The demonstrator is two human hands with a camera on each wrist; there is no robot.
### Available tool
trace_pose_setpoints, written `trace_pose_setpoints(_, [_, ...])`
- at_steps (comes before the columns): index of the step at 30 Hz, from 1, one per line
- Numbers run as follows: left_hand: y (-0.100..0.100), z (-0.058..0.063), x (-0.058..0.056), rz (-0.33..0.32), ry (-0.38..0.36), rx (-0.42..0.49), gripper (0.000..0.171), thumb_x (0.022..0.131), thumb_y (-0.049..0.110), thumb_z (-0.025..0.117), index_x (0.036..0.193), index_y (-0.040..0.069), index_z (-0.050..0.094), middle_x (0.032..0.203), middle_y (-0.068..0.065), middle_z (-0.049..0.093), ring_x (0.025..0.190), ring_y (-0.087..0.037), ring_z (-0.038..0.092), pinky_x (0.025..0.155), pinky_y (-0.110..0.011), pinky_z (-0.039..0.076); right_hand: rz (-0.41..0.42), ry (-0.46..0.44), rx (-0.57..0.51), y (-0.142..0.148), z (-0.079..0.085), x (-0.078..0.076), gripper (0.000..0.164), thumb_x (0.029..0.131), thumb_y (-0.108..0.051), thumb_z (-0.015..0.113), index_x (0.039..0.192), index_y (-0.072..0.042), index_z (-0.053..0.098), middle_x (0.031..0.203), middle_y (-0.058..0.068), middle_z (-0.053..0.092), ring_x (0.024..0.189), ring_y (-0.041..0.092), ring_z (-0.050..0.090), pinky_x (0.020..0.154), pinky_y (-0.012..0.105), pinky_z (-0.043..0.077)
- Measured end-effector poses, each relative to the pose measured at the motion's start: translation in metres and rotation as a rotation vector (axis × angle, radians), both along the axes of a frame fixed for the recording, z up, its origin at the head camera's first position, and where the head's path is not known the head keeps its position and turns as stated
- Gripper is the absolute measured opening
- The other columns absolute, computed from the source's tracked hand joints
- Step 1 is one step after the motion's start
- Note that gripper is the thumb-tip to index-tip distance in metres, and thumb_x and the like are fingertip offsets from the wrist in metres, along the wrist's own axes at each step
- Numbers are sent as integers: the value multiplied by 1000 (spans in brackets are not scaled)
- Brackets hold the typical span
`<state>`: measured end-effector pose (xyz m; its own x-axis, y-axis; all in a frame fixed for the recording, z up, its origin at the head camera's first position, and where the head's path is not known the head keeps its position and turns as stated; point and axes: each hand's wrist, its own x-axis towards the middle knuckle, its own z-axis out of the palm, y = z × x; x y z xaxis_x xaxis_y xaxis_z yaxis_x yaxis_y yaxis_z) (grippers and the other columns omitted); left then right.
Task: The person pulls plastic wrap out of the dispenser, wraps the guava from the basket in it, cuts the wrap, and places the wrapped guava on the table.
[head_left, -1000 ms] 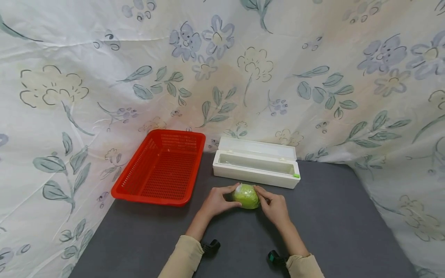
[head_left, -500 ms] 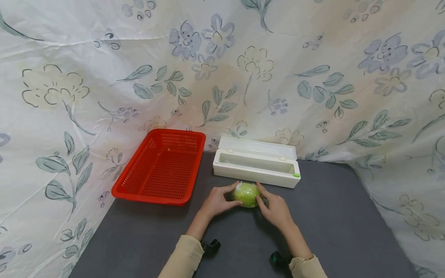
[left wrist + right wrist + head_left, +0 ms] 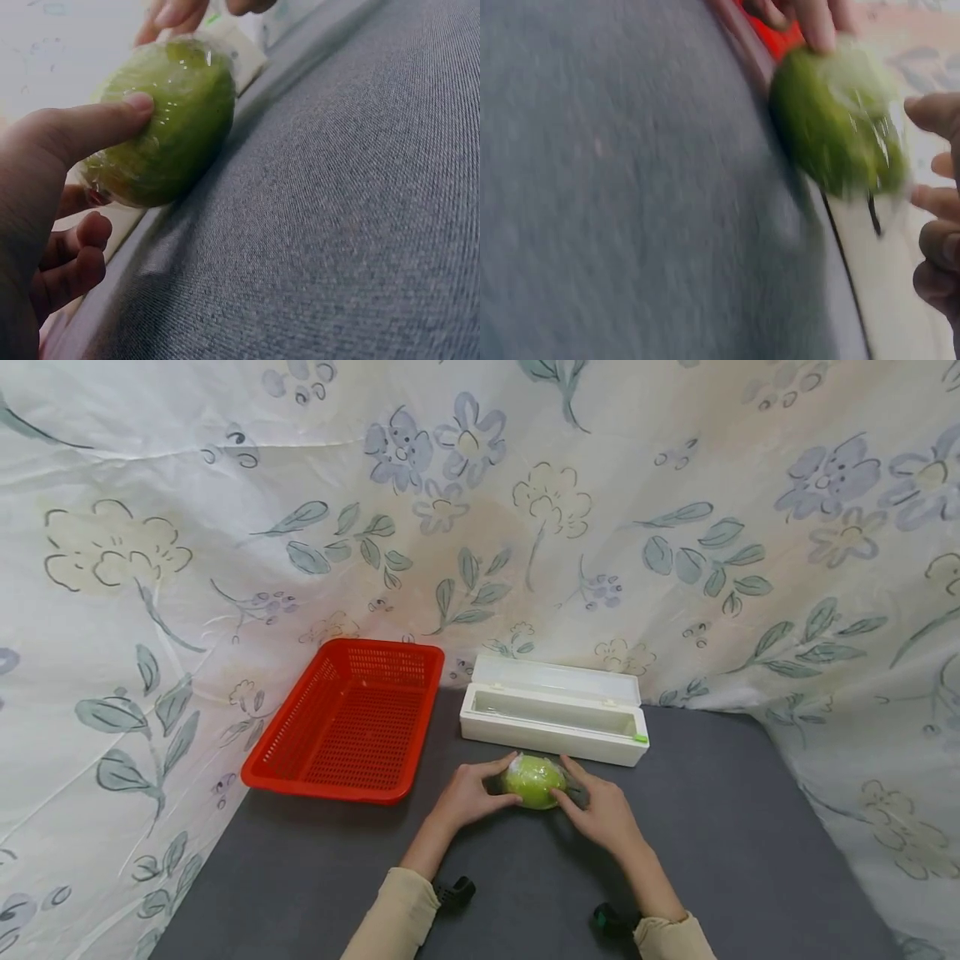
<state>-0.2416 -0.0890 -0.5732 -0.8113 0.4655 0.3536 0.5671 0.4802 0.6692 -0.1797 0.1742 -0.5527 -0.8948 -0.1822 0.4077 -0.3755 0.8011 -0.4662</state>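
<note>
A green fruit (image 3: 534, 782) with a dark stem, wrapped in clear plastic film, lies on the grey cloth before the white box. My left hand (image 3: 468, 793) grips its left end, the thumb on the near side and the index finger on the far side. In the left wrist view that thumb presses the film on the fruit (image 3: 176, 127), with the other fingers loosely curled below. My right hand (image 3: 603, 810) is at the fruit's right end, thumb and index finger spread. In the right wrist view its fingertips are right beside the loose film at the stem end (image 3: 889, 169).
A white box (image 3: 551, 739) with its lid up and a green slider (image 3: 640, 739) stands behind the fruit. To the left sits a red perforated basket (image 3: 337, 789). A floral cloth (image 3: 480, 527) hangs at the back and sides of the grey surface (image 3: 720, 827).
My right hand has shifted slightly right, and its thumb and index finger have spread apart at the fruit's right end. The left hand keeps its hold; basket and box stay put.
</note>
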Motion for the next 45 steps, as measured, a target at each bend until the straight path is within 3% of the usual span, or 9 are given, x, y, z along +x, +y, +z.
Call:
trace_pose_setpoints(3, [-1, -1, 0, 0, -5, -1, 76, 84, 38, 92, 150, 16, 62, 141, -4, 68, 109, -15, 73, 94, -38, 59, 22, -50, -110, 18, -8, -1, 62, 95, -23, 82, 152, -11, 60, 54, 0, 57, 38, -6, 17, 43, 23, 31])
trace_pose_setpoints(5, [-1, -2, 0, 1, -7, 3, 76, 84, 38, 92, 150, 16, 62, 142, -3, 68, 105, -12, 73, 92, -36, 58, 50, -89, -151, 28, -13, -3, 60, 95, -15, 81, 152, -12, 61, 44, -11, 30, 38, -7, 16, 42, 23, 29])
trace_pose_setpoints(7, [-1, -2, 1, 1, -7, 7, 76, 84, 37, 93, 150, 15, 62, 142, -3, 68, 100, -8, 72, 90, -33, 57, 84, -109, -168, 34, -17, -4, 58, 94, -7, 80, 149, -12, 63, 45, -17, 26, 39, -7, 16, 42, 23, 29])
trace_pose_setpoints(17, [-1, -3, -1, 3, -17, 3, 77, 84, 41, 92, 151, 19, 62, 143, -1, 67, 89, -4, 68, 86, -30, 55, 88, -29, -253, 35, -27, -10, 29, 97, -11, 78, 126, -10, 80, 56, -5, 61, 45, -5, 33, 42, 22, 34])
trace_pose_setpoints(21, [-1, -4, -2, 3, -26, 13, 76, 84, 41, 92, 150, 20, 62, 140, -4, 70, 58, -1, 47, 73, -25, 49, 42, 67, -268, 28, -27, -13, 24, 93, -7, 81, 117, -10, 83, 77, 3, 79, 53, -11, 46, 47, 16, 40])
trace_pose_setpoints(26, [-1, -4, -2, 18, -42, 37, 74, 82, 38, 94, 147, 19, 65, 134, -5, 73, 49, 2, 31, 65, -23, 44, 2, 169, -297, 15, -28, -16, 24, 90, -5, 84, 113, -10, 84, 108, 7, 81, 65, -11, 62, 53, 12, 43])
trace_pose_setpoints(36, [-5, -4, -3, 28, -62, 41, 74, 82, 35, 94, 148, 20, 64, 97, -7, 79, 45, 2, 30, 56, -21, 40, 158, 176, -142, 20, -22, -12, 53, 81, 5, 87, 131, -7, 76, 119, 13, 78, 48, -13, 15, 44, 16, 25])
trace_pose_setpoints(42, [-7, -3, -2, 22, -67, 41, 75, 82, 36, 94, 149, 20, 63, 105, -8, 80, 44, 1, 33, 55, -21, 41, 189, 171, -70, 27, -20, -17, 54, 78, 0, 91, 130, -11, 78, 119, 13, 78, 48, -15, 12, 43, 15, 26])
trace_pose_setpoints(45, [-7, -4, -2, 20, -71, 41, 75, 82, 37, 94, 149, 19, 63, 99, -8, 79, 44, 1, 34, 55, -21, 42, 207, 162, -86, 28, -20, -19, 49, 80, -1, 90, 127, -11, 79, 119, 13, 77, 45, -14, 25, 44, 14, 30])
